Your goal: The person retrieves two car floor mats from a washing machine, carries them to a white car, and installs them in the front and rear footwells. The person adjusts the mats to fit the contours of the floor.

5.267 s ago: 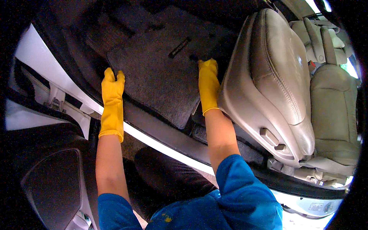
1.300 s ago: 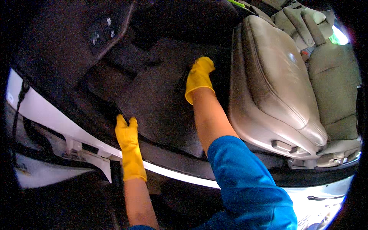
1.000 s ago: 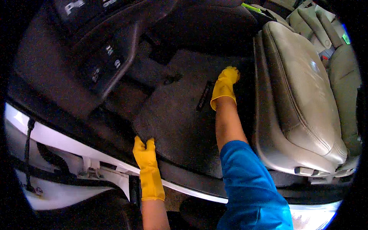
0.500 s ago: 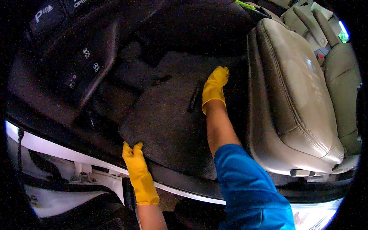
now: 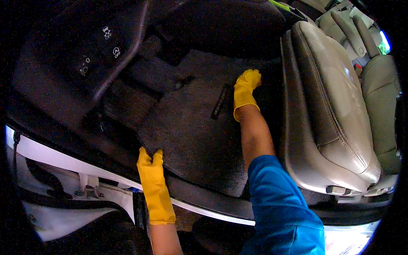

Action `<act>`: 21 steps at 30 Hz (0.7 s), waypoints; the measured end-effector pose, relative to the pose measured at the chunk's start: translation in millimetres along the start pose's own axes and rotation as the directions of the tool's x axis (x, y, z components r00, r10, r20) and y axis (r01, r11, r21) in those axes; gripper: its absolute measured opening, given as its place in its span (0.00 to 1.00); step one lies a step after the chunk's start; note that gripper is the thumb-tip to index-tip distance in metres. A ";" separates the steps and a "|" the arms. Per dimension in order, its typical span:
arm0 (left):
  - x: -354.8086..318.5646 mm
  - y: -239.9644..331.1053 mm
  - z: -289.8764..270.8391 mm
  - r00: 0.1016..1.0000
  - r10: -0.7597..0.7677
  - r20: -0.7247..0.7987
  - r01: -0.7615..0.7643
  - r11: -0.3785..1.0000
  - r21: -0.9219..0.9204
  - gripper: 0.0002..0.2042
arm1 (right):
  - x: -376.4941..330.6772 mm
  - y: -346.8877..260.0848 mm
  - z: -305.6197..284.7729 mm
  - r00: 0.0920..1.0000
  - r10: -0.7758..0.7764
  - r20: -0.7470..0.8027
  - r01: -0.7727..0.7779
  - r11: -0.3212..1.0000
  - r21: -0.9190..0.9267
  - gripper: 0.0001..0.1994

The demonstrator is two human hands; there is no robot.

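- Sleeve (image 5: 282, 187), blue and nearest, crosses above the white doorsill (image 5: 212, 213); leaning further in could rub or soil it there.
- Left hand (image 5: 151, 168) appears to grasp the near edge of the floor mat (image 5: 191, 140) close to a corner, thumb and fingers on either side; a slick glove (image 5: 159, 204) and a one-sided pull could let that edge slip.
- Floor mat lies in the footwell, in front of the beige seat (image 5: 333, 93); uneven force from the two hands might crease it or leave it crooked.
- Right hand (image 5: 247, 85) reaches deeper, just beyond the dark badge (image 5: 219, 102), near the mat's seat side, fingers bent. Whether it grasps anything I cannot tell, since shadow hides the fingertips; a hold on too little edge there could give way.
- Right forearm (image 5: 257, 138) passes near the seat, so a sharp sideways move might knock against it.
- Counted, near to far: one sleeve, two hands, two yellow gloves, one white doorsill, one floor mat, one badge upon it, one beige seat nearest, one red buckle (image 5: 358, 68), one bright green item (image 5: 279, 5), its kind unclear.
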State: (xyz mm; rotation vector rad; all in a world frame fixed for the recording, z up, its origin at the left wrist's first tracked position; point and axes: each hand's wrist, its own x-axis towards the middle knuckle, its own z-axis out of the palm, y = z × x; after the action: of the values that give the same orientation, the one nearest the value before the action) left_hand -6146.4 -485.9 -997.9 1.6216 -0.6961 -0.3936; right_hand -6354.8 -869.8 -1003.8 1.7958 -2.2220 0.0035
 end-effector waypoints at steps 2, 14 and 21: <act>1.5 -1.0 -3.0 1.000 -0.008 0.002 0.008 1.000 0.001 0.14 | -11.7 -7.2 -12.8 0.999 0.033 0.016 -0.034 0.997 0.064 0.13; -3.6 -0.9 2.1 0.998 0.000 -0.064 -0.005 0.997 -0.077 0.07 | -7.7 0.3 6.2 0.961 0.216 -0.175 -0.174 0.958 0.227 0.12; -5.5 -2.8 -1.6 0.990 0.105 -0.095 -0.103 0.994 0.030 0.06 | 0.6 -14.4 22.2 0.917 0.317 -0.243 -0.279 0.944 0.178 0.14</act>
State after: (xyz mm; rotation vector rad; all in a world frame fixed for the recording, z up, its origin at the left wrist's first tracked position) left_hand -6149.0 -481.1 -1001.0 1.6095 -0.7118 -0.2301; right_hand -6345.9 -877.6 -1027.5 1.3976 -2.3139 0.4500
